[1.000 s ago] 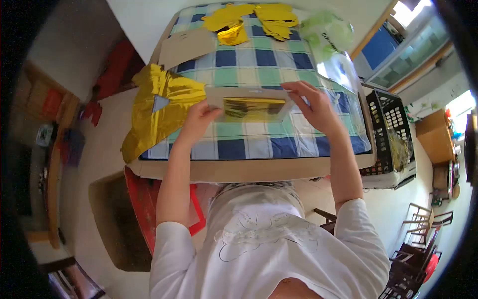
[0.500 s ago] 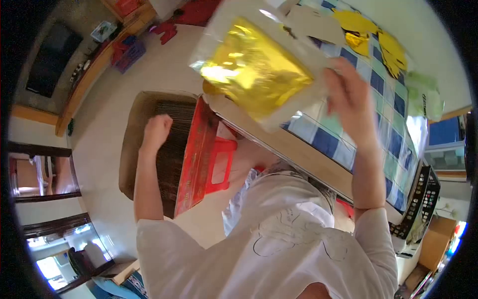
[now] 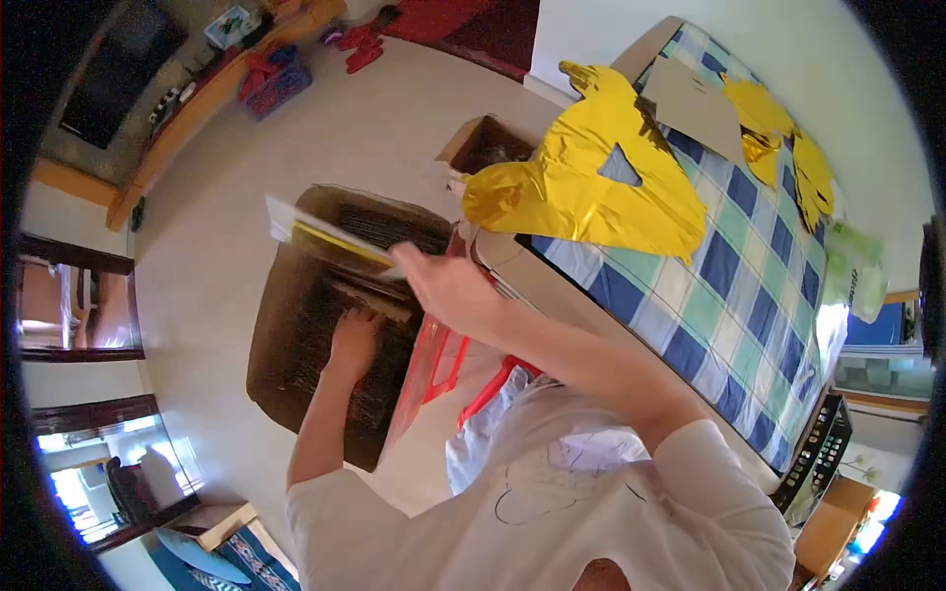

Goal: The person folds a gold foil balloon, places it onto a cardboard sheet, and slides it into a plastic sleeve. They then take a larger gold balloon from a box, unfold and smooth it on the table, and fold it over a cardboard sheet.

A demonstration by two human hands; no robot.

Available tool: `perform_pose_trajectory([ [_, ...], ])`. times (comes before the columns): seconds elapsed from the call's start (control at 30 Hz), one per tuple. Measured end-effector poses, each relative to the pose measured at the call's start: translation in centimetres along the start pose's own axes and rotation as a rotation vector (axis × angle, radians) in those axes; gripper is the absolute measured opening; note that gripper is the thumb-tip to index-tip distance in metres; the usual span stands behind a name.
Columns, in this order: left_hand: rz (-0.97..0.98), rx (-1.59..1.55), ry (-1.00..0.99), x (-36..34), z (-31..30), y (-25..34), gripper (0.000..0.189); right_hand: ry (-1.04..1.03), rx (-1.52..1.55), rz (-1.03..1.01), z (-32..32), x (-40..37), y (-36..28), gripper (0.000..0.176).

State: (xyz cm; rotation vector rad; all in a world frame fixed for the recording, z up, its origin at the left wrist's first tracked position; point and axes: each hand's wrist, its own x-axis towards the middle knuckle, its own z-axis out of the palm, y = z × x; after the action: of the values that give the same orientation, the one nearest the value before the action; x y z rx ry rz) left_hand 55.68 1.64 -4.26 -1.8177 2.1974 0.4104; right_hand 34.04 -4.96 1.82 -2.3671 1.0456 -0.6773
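Note:
My right hand (image 3: pixel 429 281) grips one end of a flat clear packet (image 3: pixel 335 239) with gold foil inside, seen nearly edge-on above the big cardboard box (image 3: pixel 271 335). Inside that box, my left hand (image 3: pixel 357 335) reaches down with its fingers on the edge of the tightly packed, dark contents (image 3: pixel 315 345). Whether the left fingers grip anything is too small to tell. A large gold foil sheet (image 3: pixel 601 187) with a triangular hole lies over the corner of the bed.
The checkered bed (image 3: pixel 680 305) stands at the right, bearing a cardboard piece (image 3: pixel 693 106) and more gold foil (image 3: pixel 810 177). A smaller box (image 3: pixel 468 143) is behind the large one. A red stool (image 3: pixel 448 372) stands beside the box. A basket (image 3: pixel 276 91) sits far left.
My right hand has carried the packet from above the bed leftward and over the box. My left hand has moved lower into the box, its fist loosened. The gold sheet now shows fully.

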Motion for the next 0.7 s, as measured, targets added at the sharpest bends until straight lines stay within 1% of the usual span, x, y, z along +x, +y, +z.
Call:
perform_pose_trajectory([
  [0.07, -0.025, -0.043, -0.003, -0.4, -0.4, 0.4, 0.031, -0.113, -0.021, 0.02, 2.5, 0.4, -0.5, 0.031],
  [0.1, -0.001, -0.026, 0.028, -0.4, 0.0, 0.0, 0.029, -0.171, -0.032, 0.029, 2.9, 0.7, -0.9, 0.032],
  [0.13, 0.024, -0.01, 0.057, -0.4, 0.5, -0.4, 0.028, -0.349, -0.09, 0.077, 2.9, 0.9, -1.4, 0.033],
  [0.17, 0.05, 0.007, 0.086, -0.3, 0.8, -0.6, 0.027, -0.378, -0.132, 0.073, 3.4, 1.1, -1.6, 0.033],
  [0.23, 0.009, -0.05, 0.026, -0.5, -0.8, 0.2, 0.028, -0.435, -0.22, 0.068, 4.3, 1.1, -1.7, 0.033],
  [0.33, -0.046, -0.083, -0.093, 0.4, -1.4, 0.1, 0.027, -0.386, -0.187, 0.065, 4.4, 1.1, -1.3, 0.034],
  [0.37, -0.065, -0.084, -0.137, 0.7, -1.4, -0.2, 0.026, -0.349, -0.151, 0.017, 4.7, 1.0, -0.8, 0.034],
  [0.43, -0.064, -0.197, 0.175, 0.9, -1.6, -0.6, 0.023, -0.275, -0.081, -0.076, 4.6, 0.6, 0.5, 0.033],
  [0.47, -0.062, -0.253, 0.333, 1.2, -1.8, -0.6, 0.022, -0.167, 0.056, -0.104, 4.6, 0.1, 0.9, 0.029],
  [0.53, 0.122, -0.083, 0.627, 2.4, -4.3, 0.0, 0.02, 0.052, 0.33, -0.157, 3.4, -0.8, 1.0, 0.023],
  [0.57, 0.214, 0.004, 0.769, 3.0, -5.2, 0.3, 0.019, 0.08, 0.356, -0.15, 2.5, -1.4, 1.0, 0.023],
  [0.67, 0.292, 0.206, 0.353, 5.4, -3.3, -3.0, 0.016, 0.14, 0.406, -0.131, -1.4, -3.0, 1.6, 0.024],
  [0.7, 0.271, 0.245, 0.295, 5.7, -2.8, -3.6, 0.015, 0.147, 0.408, -0.12, -2.7, -3.8, 2.2, 0.025],
])
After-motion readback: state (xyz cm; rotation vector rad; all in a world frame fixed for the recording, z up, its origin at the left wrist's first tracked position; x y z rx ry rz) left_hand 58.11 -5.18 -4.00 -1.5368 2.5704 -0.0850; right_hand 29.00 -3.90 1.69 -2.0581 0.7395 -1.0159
